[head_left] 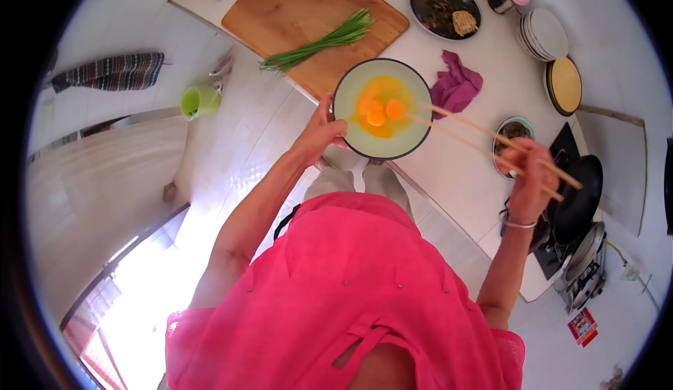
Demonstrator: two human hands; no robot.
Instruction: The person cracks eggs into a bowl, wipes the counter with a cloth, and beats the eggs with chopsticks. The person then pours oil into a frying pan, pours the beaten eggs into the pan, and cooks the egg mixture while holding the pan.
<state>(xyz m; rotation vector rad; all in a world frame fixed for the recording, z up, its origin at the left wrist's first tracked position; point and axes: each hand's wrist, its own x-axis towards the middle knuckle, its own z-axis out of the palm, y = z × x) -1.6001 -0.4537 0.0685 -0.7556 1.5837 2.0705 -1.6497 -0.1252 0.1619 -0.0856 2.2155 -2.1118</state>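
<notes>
My left hand point(324, 134) grips the rim of a pale bowl with a dark edge point(348, 137), held up in front of my body by the counter's edge. Inside it lie raw eggs point(378, 108), some yolks whole and some yellow spread around them. A pair of long wooden chopsticks point(468, 122) is in my right hand point(527, 172), whose fingers are closed round them. The chopsticks' tips reach over the right side of the bowl; whether they touch the egg I cannot tell.
On the counter point(463, 179) lie a wooden cutting board point(301, 4) with green chives point(329, 45), a purple cloth point(456, 85), a dark plate of food point(436, 10) and a small bowl point(506, 127). Stacked plates point(547, 32) line the wall. A black wok point(582, 197) sits at the right.
</notes>
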